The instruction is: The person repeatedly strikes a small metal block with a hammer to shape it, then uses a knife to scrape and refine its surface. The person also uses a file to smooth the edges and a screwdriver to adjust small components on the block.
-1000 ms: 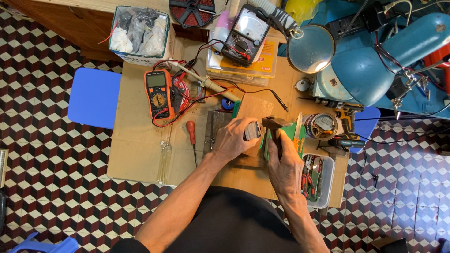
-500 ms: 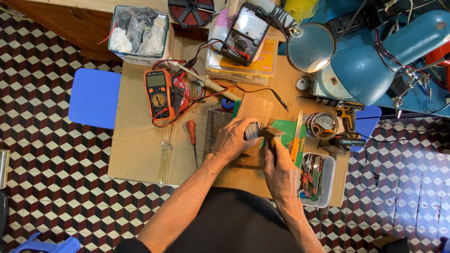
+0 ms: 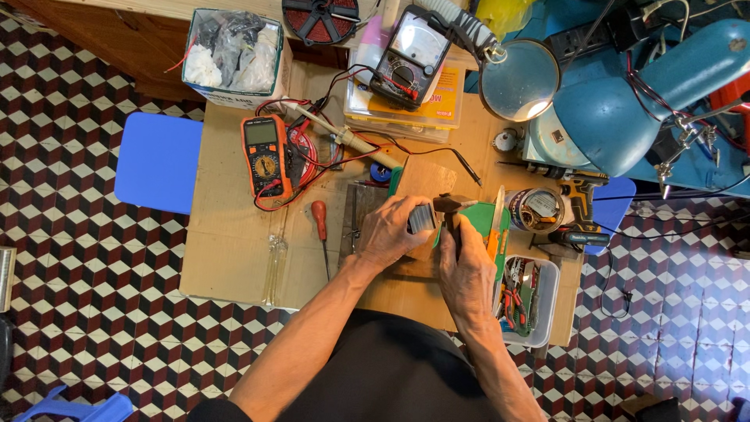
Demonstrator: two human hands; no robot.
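nearest, the person's two forearms reach up from a dark shirt over a low cardboard-topped table (image 3: 234, 258) standing on a floor (image 3: 78, 312) tiled in a red, black and white cube pattern. the left hand (image 3: 394, 230) is curled shut around a small grey block (image 3: 423, 219), which sits at its fingertips, over a brown board near the table's middle. the right hand (image 3: 467, 262) lies just beside it, fingers closed round a dark tool (image 3: 453, 209) whose head touches the block's right side; a green mat (image 3: 480, 223) shows under them. right of that hand stands a clear tub (image 3: 539, 305) of pliers. left of the hands lies a red-handled screwdriver (image 3: 320, 227), and beyond it an orange multimeter (image 3: 266, 156) with red and black leads. a blue stool (image 3: 158, 162) stands left of the table. farther off are a box (image 3: 234, 51) of bags, an analog meter (image 3: 410, 55), a round magnifier (image 3: 518, 80) and a blue lamp (image 3: 625, 109).
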